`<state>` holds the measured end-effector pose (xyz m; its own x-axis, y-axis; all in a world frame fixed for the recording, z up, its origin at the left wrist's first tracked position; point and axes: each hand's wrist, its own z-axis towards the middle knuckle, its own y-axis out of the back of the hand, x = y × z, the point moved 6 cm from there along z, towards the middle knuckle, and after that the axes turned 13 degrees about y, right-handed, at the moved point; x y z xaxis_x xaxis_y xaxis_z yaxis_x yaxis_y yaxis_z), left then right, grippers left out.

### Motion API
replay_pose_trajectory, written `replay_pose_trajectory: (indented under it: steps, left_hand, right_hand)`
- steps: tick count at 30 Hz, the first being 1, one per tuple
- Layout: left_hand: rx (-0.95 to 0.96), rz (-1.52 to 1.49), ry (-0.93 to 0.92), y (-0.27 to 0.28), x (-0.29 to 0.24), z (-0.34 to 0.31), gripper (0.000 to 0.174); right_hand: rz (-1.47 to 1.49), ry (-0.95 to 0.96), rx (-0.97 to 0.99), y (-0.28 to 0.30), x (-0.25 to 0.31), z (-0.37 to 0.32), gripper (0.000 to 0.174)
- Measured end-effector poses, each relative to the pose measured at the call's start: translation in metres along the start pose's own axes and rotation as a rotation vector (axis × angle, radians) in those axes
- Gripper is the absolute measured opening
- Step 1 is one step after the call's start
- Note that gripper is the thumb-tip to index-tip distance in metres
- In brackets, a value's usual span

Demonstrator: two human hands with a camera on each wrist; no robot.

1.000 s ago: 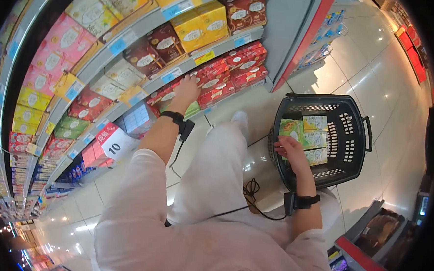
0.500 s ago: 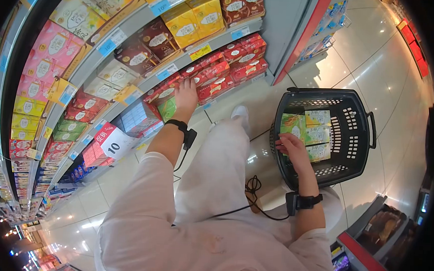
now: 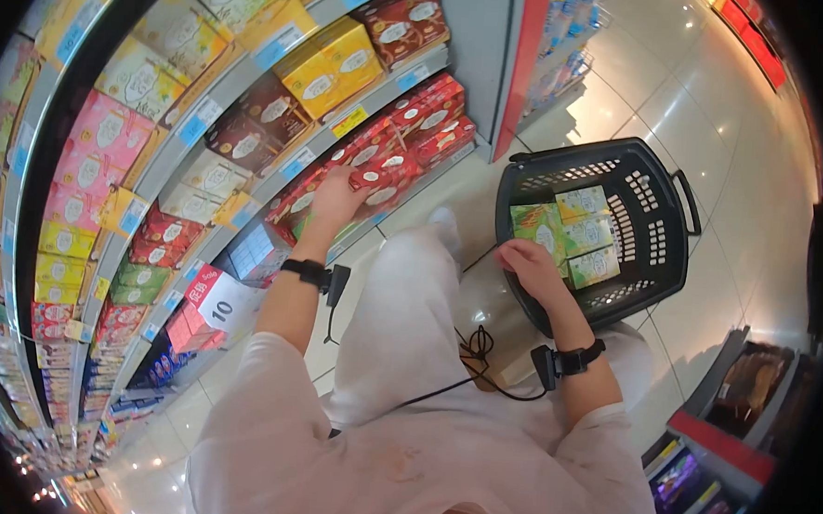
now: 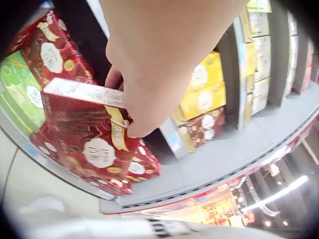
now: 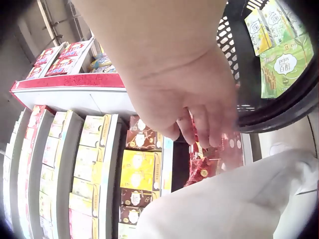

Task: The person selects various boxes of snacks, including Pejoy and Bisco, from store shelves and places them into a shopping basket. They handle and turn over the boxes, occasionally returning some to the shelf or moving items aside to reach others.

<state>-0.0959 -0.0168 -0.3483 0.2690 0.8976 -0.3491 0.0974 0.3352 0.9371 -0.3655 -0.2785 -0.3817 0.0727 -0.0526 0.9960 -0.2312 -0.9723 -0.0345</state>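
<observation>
My left hand (image 3: 338,202) reaches into the lowest shelf and pinches the top edge of a red biscuit box (image 4: 82,132). That box leans out of its row, its pale narrow side turned upward. Other red boxes (image 3: 428,114) are stacked around it, and a green box (image 4: 22,97) lies beside them. My right hand (image 3: 534,271) hovers by the near left rim of a black shopping basket (image 3: 678,252), fingers loosely curled and holding nothing. Inside the basket lie several boxes, among them a green biscuit box (image 5: 286,64) and yellow-green ones (image 3: 586,203).
Higher shelves carry yellow boxes (image 3: 330,71), brown boxes (image 3: 255,128) and pink boxes (image 3: 96,143). A sale sign (image 3: 218,303) juts from the shelf edge. My knee (image 3: 402,266) is between shelf and basket, with a black cable (image 3: 441,398) across my lap. A red-edged display (image 3: 718,445) stands behind at right.
My right hand has shifted from over the boxes in the basket to its near left rim. At the red boxes, my left hand now has one tilted outward. The head view has turned slightly.
</observation>
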Motion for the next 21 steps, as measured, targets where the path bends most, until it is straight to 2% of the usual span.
replay_pose_trajectory:
  steps: [2,6,8,9,11,12,14,16,17,18,20,21]
  left_hand:
    - [-0.039,-0.075,-0.112,0.03,-0.029,-0.014,0.043]
    - [-0.083,-0.284,-0.126,0.097,-0.091,-0.049,0.041]
    - [-0.066,-0.399,-0.233,0.123,-0.131,-0.074,0.047]
    - [-0.069,-0.396,-0.236,0.131,-0.146,-0.082,0.047]
    - [-0.059,-0.504,-0.502,0.14,-0.184,-0.103,0.051]
    - [-0.063,-0.504,-0.507,0.136,-0.195,-0.106,0.051]
    - [0.203,-0.821,-0.501,0.116,-0.221,-0.107,0.055]
    - [0.271,-0.89,-0.51,0.093,-0.247,-0.105,0.055]
    - [0.342,-0.958,-0.51,0.079,-0.26,-0.104,0.056]
    - [0.367,-0.96,-0.514,0.068,-0.272,-0.102,0.056]
    - [0.317,-0.82,-0.39,0.036,-0.291,-0.096,0.051]
    - [0.268,-0.795,-0.343,0.012,-0.296,-0.089,0.057]
  right_hand:
    - [-0.051,0.084,0.025,-0.008,0.018,-0.003,0.018]
    - [-0.018,0.147,0.03,-0.008,0.028,-0.011,0.017]
    - [-0.126,0.144,-0.031,-0.003,0.048,-0.019,0.029]
    - [-0.123,0.148,-0.032,-0.002,0.049,-0.021,0.029]
    - [-0.154,0.369,-0.247,0.018,0.065,-0.028,0.057]
    - [-0.154,0.376,-0.249,0.025,0.064,-0.03,0.057]
    - [0.164,0.56,-0.347,0.045,0.067,-0.037,0.069]
    - [0.248,0.603,-0.369,0.059,0.079,-0.049,0.064]
    - [0.285,0.619,-0.468,0.076,0.075,-0.056,0.062]
    - [0.318,0.629,-0.575,0.091,0.07,-0.064,0.059]
    - [0.277,0.502,-0.782,0.108,0.068,-0.08,0.04]
    - [0.244,0.493,-0.862,0.119,0.06,-0.084,0.036]
